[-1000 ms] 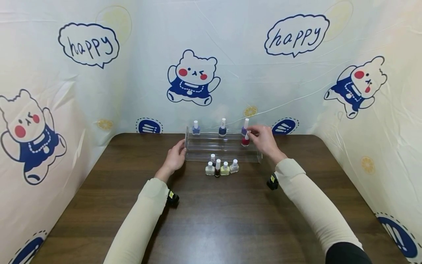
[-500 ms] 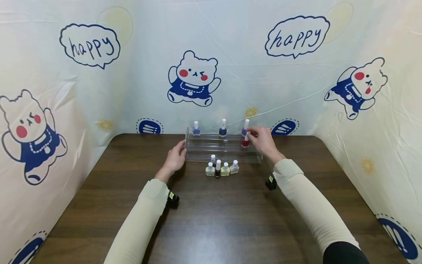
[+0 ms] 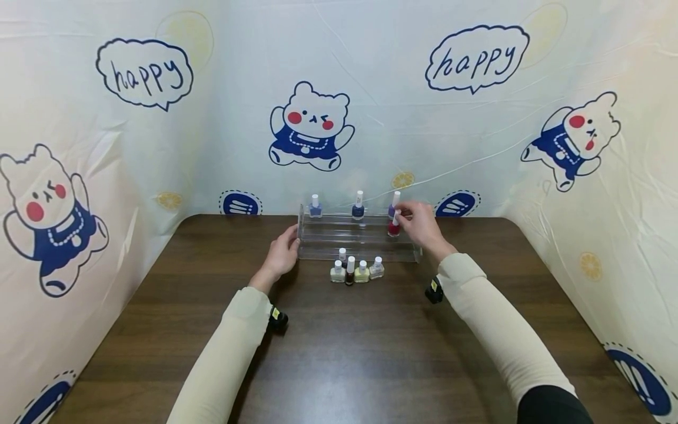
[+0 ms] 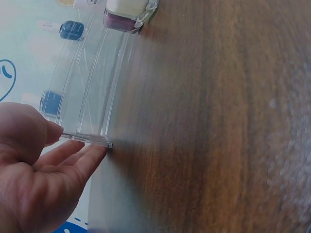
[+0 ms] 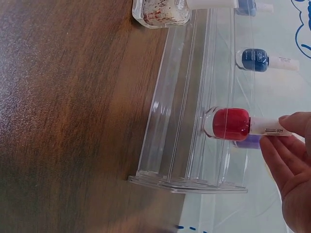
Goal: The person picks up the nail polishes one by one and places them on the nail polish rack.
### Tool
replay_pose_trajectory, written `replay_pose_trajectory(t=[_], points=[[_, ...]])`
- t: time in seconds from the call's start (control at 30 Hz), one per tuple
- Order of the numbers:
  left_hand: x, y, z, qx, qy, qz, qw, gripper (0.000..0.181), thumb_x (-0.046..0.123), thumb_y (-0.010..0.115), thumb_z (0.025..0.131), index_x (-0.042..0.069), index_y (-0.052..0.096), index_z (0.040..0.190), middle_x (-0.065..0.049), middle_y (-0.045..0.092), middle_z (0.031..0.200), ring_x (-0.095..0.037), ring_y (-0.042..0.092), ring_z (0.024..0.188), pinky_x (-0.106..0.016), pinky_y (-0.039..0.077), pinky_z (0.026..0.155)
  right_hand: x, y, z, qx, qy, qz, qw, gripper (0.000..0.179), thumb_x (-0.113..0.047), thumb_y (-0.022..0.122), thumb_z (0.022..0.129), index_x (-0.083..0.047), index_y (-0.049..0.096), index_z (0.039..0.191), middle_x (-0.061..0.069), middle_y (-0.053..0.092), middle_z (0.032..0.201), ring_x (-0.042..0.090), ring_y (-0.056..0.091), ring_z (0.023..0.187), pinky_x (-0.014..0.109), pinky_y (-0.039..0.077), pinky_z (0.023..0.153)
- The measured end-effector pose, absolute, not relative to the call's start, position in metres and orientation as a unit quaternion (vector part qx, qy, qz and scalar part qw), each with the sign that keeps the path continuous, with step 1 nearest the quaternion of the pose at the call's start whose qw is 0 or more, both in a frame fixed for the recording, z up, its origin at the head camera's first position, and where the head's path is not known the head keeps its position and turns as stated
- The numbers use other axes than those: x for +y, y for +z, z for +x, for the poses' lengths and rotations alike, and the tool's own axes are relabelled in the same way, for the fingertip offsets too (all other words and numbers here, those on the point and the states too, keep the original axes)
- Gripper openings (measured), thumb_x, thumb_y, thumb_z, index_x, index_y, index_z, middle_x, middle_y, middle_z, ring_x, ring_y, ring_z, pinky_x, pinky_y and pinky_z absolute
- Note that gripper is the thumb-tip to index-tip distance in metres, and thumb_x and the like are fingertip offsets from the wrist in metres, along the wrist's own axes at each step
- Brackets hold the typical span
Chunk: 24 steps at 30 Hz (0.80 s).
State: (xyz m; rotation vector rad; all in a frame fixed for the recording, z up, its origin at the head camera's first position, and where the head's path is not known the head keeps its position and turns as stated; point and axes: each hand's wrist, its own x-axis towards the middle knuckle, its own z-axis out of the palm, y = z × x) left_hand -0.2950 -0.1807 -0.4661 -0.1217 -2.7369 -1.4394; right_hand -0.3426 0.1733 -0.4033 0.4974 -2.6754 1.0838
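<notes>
A clear acrylic tiered rack (image 3: 360,237) stands at the back of the table. My left hand (image 3: 281,253) is at its left end, fingertips (image 4: 99,149) touching the end panel. My right hand (image 3: 422,224) pinches the white cap of a red nail polish bottle (image 5: 231,124) between thumb and fingers. The bottle is upright at the right side of a middle step, in front of a purple nail polish bottle (image 3: 391,210) that it partly hides. On the top step also stand a dark blue nail polish bottle (image 3: 357,211) and a light blue one (image 3: 315,209).
Before the rack stand several nail polish bottles: a pale one (image 3: 337,274), a dark one (image 3: 349,277), a yellow one (image 3: 362,274) and a glittery one (image 5: 163,12). Another white cap (image 3: 342,253) shows behind them. A printed curtain (image 3: 402,118) hangs behind the wooden table (image 3: 339,353).
The right forearm has shifted slightly left, while the red nail polish bottle stays at nearly the same spot on the rack. The left hand and the other bottles have not moved.
</notes>
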Motion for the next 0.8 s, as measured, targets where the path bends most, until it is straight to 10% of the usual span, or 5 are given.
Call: replay_pose_trajectory(t=[0.8], points=[[-0.180, -0.466, -0.295, -0.884, -0.465, -0.038, 0.019, 0.050, 0.007, 0.040, 0.110, 0.007, 0.033, 0.159, -0.024, 0.046, 0.153, -0.040, 0.043, 0.142, -0.055, 0.036, 0.116, 0.191, -0.392, -0.331, -0.907, 0.359, 0.188, 0.114, 0.028, 0.001, 0.067, 0.096, 0.006, 0.066, 0.123, 0.024, 0.067, 0.121, 0.038, 0.065, 0.111, 0.051, 0.056, 0.095]])
